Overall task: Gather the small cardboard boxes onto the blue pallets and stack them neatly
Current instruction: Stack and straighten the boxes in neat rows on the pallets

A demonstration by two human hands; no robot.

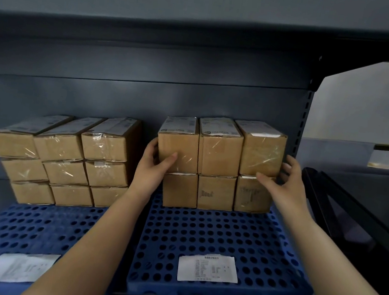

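Note:
Two blue perforated pallets lie on a grey shelf, a left pallet (27, 229) and a right pallet (214, 230). At the back of the right pallet stand two rows of small cardboard boxes. My left hand (153, 164) and my right hand (283, 182) clamp the top row of three boxes (220, 148) from both ends, thumbs on the front faces. Under it sits the bottom row of three boxes (215, 193). A three-high stack of boxes (66, 162) stands at the back of the left pallet.
A white paper label (207, 268) lies on the front of the right pallet, another label (19, 267) on the left pallet. The shelf above (156, 17) hangs low overhead. A perforated upright (302, 127) bounds the bay on the right, next to a dark cart (355, 207).

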